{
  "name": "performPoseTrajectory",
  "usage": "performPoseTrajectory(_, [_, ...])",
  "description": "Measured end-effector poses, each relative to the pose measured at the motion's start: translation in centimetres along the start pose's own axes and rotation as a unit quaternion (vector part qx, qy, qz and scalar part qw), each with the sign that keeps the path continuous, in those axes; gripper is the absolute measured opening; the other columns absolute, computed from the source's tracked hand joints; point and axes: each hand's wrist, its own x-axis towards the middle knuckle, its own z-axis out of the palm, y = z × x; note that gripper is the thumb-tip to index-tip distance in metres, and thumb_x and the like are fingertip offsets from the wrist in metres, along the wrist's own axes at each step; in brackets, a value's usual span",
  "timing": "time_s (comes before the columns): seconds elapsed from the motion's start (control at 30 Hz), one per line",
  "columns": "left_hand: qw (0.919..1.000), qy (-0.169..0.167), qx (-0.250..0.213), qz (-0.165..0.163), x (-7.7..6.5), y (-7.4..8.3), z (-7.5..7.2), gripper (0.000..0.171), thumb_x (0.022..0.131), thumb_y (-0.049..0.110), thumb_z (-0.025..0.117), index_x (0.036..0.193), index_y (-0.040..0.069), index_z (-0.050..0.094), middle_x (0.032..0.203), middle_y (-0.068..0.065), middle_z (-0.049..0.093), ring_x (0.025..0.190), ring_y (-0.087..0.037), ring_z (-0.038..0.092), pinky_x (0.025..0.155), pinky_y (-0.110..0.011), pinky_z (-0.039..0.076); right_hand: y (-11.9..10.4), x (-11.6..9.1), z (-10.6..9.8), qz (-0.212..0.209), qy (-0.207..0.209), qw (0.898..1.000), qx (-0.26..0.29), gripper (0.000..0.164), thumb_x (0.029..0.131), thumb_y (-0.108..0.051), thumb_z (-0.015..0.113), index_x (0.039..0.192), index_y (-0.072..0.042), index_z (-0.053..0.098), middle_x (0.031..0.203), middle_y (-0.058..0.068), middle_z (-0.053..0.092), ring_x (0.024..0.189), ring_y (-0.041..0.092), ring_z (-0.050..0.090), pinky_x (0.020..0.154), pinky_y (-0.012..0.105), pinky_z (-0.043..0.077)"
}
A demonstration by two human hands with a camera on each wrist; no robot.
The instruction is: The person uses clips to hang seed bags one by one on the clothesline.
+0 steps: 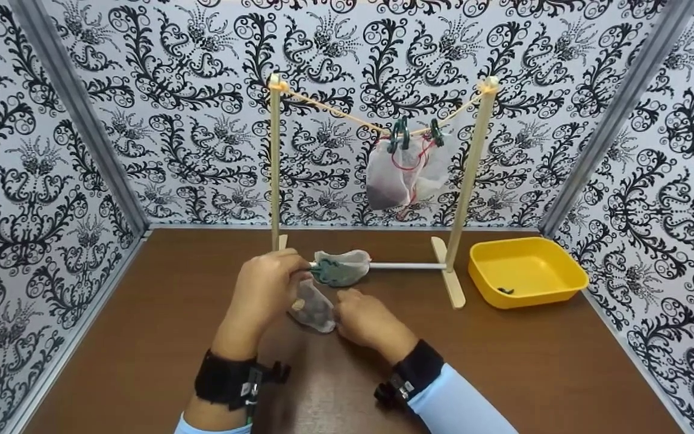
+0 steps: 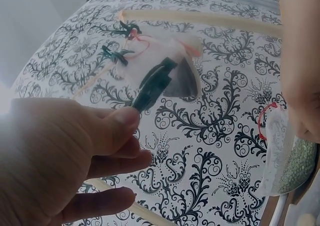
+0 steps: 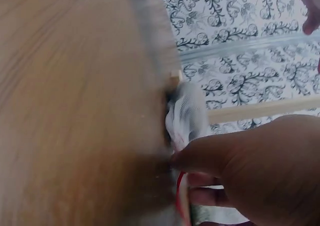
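Note:
My left hand (image 1: 268, 280) pinches a green clothespin (image 2: 155, 83) between thumb and index finger, its other fingers spread apart. On the table below it lies a whitish mesh drawstring bag (image 1: 314, 310). My right hand (image 1: 368, 319) is at that bag's right end, its thumb and fingertips pinching the bag near the red cord (image 3: 178, 191). A second mesh bag (image 2: 298, 161), with greenish contents and a red cord, lies just behind, against the stand's white rod (image 1: 407, 266). Seen from the head, the clothespin overlaps this second bag.
Two wooden posts (image 1: 470, 175) hold up a sagging cord (image 1: 335, 111). Mesh bags (image 1: 386, 175) hang from it near the right post, held by green clothespins (image 1: 435, 132). A yellow tray (image 1: 528, 298) with a small dark piece (image 1: 505, 291) inside stands on the right. Patterned walls enclose the table.

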Motion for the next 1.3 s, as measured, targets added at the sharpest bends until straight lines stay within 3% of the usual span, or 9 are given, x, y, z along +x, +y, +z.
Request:
performPoseTrajectory(0.1, [0.9999,0.012,0.004,-0.005,0.0,-0.2,-0.1,0.014,0.084,0.010,0.097,0.090,0.013,0.085,0.085,0.001,0.081,0.076,-0.026,0.081,0.069,-0.044,0.068,0.0,0.0,-0.8,0.007,0.030,1.000,-0.001,0.010,0.102,-0.020,0.076,0.094,-0.014,0.077,0.097,0.004,0.072,0.089,0.029,0.073,0.076,0.047,0.065])
performPoseTrajectory(0.2, [0.9995,0.028,0.012,-0.003,0.0,-0.4,-0.2,0.015,0.083,0.008,0.097,0.090,0.011,0.085,0.087,-0.001,0.082,0.077,-0.027,0.082,0.070,-0.043,0.069,0.4,0.1,-1.8,0.028,0.087,0.995,0.047,0.011,0.103,-0.019,0.073,0.094,-0.014,0.070,0.093,0.006,0.074,0.084,0.031,0.077,0.073,0.049,0.065])
performPoseTrajectory(0.33, [0.9987,0.042,0.025,0.010,0.0,-0.6,0.0,0.016,0.084,0.004,0.096,0.092,0.010,0.083,0.092,-0.003,0.084,0.079,-0.028,0.083,0.070,-0.044,0.070,1.1,0.2,-3.6,0.038,0.149,0.979,0.132,0.010,0.109,-0.016,0.068,0.107,-0.011,0.076,0.104,0.007,0.080,0.096,0.031,0.081,0.087,0.048,0.069])
performPoseTrajectory(0.5, [0.9984,0.043,0.033,0.013,0.1,-0.5,0.4,0.016,0.087,0.005,0.093,0.093,0.010,0.080,0.098,-0.004,0.085,0.082,-0.029,0.084,0.070,-0.046,0.069,2.2,0.0,-6.4,0.058,0.128,0.972,0.190,0.011,0.109,-0.013,0.071,0.115,-0.011,0.080,0.120,0.008,0.082,0.113,0.029,0.079,0.104,0.047,0.066])
performPoseTrajectory(0.67, [0.9973,0.066,0.033,0.008,-0.1,-0.6,0.3,0.016,0.087,-0.001,0.090,0.092,0.009,0.079,0.097,-0.005,0.085,0.078,-0.031,0.083,0.064,-0.049,0.067,3.0,0.9,-10.6,0.077,0.106,0.980,0.151,0.008,0.106,-0.012,0.075,0.111,-0.008,0.080,0.114,0.011,0.080,0.107,0.033,0.078,0.099,0.048,0.068])
performPoseTrajectory(0.8, [0.9960,0.082,0.032,0.019,0.4,-0.8,0.0,0.013,0.091,-0.002,0.087,0.092,0.008,0.079,0.095,-0.007,0.085,0.073,-0.031,0.082,0.060,-0.046,0.067,3.4,1.7,-15.8,0.099,0.116,0.981,0.115,0.006,0.105,-0.013,0.077,0.107,-0.008,0.079,0.106,0.010,0.080,0.097,0.031,0.076,0.088,0.045,0.068])
performPoseTrajectory(0.9, [0.9947,0.088,0.043,0.033,2.1,-0.6,-0.8,0.010,0.094,0.001,0.085,0.092,0.008,0.078,0.089,-0.006,0.082,0.060,-0.026,0.075,0.050,-0.037,0.060,4.0,2.2,-20.1,0.118,0.134,0.978,0.110,0.005,0.106,-0.011,0.075,0.103,-0.009,0.078,0.099,0.008,0.078,0.089,0.028,0.074,0.079,0.042,0.067])
performPoseTrajectory(1.07, [0.9905,0.097,0.083,0.052,6.9,-0.3,-3.1,0.008,0.098,-0.001,0.077,0.093,0.005,0.076,0.084,-0.008,0.079,0.047,-0.022,0.057,0.040,-0.031,0.041,5.0,3.6,-25.5,0.113,0.199,0.972,0.049,0.010,0.108,-0.011,0.074,0.103,-0.003,0.079,0.101,0.014,0.076,0.096,0.033,0.070,0.089,0.044,0.064])
performPoseTrajectory(1.3, [0.9944,0.000,0.101,-0.032,15.2,1.1,-5.8,0.010,0.109,0.010,0.071,0.111,0.003,0.078,0.105,-0.011,0.082,0.070,-0.031,0.074,0.056,-0.040,0.060,6.3,5.8,-28.9,0.168,0.201,0.965,0.019,0.015,0.108,-0.016,0.075,0.108,-0.001,0.079,0.104,0.010,0.062,0.101,0.027,0.051,0.093,0.042,0.051])
